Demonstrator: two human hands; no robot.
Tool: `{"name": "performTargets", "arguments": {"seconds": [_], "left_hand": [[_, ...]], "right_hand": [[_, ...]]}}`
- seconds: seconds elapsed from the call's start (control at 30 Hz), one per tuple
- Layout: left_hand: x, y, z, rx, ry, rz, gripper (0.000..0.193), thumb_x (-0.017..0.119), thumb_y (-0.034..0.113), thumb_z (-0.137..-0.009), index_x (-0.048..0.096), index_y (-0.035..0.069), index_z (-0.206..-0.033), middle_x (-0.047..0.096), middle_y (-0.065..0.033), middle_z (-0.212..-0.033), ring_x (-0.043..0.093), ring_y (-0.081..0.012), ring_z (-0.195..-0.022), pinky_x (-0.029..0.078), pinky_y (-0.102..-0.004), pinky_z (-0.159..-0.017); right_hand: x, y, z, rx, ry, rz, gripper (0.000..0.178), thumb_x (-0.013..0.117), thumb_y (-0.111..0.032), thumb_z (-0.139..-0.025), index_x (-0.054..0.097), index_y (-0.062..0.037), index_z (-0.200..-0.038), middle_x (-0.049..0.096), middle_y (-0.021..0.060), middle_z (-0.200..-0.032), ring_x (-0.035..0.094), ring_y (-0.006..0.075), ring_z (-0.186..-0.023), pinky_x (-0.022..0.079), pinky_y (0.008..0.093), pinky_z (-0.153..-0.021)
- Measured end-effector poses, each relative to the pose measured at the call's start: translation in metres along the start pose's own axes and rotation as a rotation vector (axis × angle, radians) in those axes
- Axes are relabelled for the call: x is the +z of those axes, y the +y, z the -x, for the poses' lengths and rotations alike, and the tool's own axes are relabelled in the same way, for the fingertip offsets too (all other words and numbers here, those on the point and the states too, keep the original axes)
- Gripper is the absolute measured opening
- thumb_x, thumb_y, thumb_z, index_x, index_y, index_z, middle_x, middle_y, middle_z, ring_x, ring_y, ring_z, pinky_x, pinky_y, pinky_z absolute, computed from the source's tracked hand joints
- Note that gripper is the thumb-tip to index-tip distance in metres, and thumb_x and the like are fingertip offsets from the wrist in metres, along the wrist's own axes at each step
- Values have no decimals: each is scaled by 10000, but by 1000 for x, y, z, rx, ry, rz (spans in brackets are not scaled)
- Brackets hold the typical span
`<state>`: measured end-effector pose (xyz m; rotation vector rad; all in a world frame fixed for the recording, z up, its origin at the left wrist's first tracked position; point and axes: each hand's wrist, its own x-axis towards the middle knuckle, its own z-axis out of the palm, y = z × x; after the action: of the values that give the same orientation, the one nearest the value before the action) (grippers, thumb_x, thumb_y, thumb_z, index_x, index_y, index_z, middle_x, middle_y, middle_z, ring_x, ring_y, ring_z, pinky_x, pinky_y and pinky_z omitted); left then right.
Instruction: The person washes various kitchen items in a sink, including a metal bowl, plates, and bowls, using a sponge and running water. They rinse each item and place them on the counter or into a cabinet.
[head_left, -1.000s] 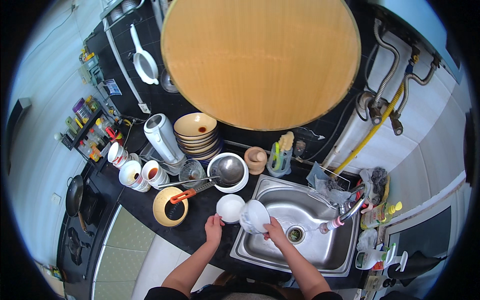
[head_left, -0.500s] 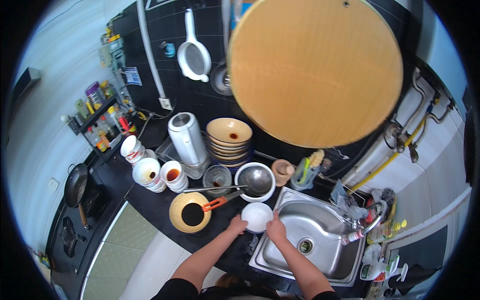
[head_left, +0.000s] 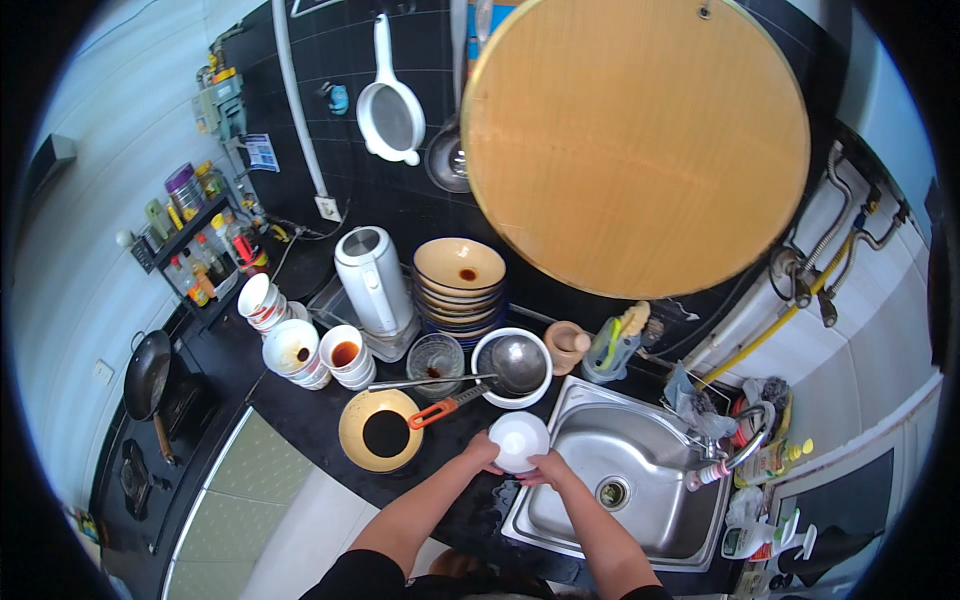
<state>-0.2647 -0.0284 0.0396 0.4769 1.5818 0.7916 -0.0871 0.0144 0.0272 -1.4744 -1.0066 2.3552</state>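
Note:
A small white bowl (head_left: 519, 440) is between my two hands at the counter's front, just left of the sink. My left hand (head_left: 483, 451) is closed on its left side. My right hand (head_left: 546, 470) grips its near right edge, with fingers partly beneath it. Left of my hands sits a cream bowl (head_left: 352, 437) with dark liquid (head_left: 386, 434) in it. An orange-handled utensil (head_left: 432, 414) reaches from that bowl's rim toward a white bowl (head_left: 478, 390). In this white bowl rests a metal ladle (head_left: 517, 364), its long handle pointing left.
The steel sink (head_left: 640, 450) is on the right. Behind stand stacked cream bowls (head_left: 459, 262), a white kettle (head_left: 373, 280), a glass bowl (head_left: 435, 356) and a wooden mortar (head_left: 566, 347). Stacked white cups (head_left: 347, 360) stand left. A large round board (head_left: 635, 150) leans at the back.
The small white bowl has shifted slightly and now looks tilted. My right hand has moved from its right rim down to its near side, fingers now curled under it.

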Motion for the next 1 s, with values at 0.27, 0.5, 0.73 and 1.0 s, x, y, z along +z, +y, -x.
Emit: {"name": "performTargets", "arguments": {"seconds": [0.27,0.5,0.73,1.0], "left_hand": [[53,16,93,533,37,-386,616,422,-29,-663,279,21,-1260,430,-263,-1172,440,-388,-1085,330,-371,-943],[141,11,116,845,-268,-541,682,410,-111,-664,176,13,-1291,276,-254,-1285,304,-387,-1198,292,-357,-982],[234,-2,97,1112,-494,-778,827,581,-14,-673,58,-22,-1314,207,-284,-1311,287,-392,-1208,287,-353,-994],[286,-9,87,1000,-596,-907,935,624,22,-634,-15,-8,-1316,108,-250,-1361,313,-387,-1192,327,-360,-978]], "right_hand": [[-27,34,75,-273,153,-188,503,609,-27,-725,391,3,-1178,524,153,-1062,566,276,-915,525,382,-700],[-96,74,145,-541,388,-23,420,643,-130,-752,466,17,-1104,556,111,-1019,551,189,-888,482,323,-756],[-188,116,189,-735,652,282,528,600,-69,-726,357,-12,-1191,560,122,-1021,538,189,-925,416,287,-808],[-245,122,217,-613,797,600,767,567,-35,-692,155,-113,-1334,577,207,-963,568,355,-892,452,377,-756]]}}
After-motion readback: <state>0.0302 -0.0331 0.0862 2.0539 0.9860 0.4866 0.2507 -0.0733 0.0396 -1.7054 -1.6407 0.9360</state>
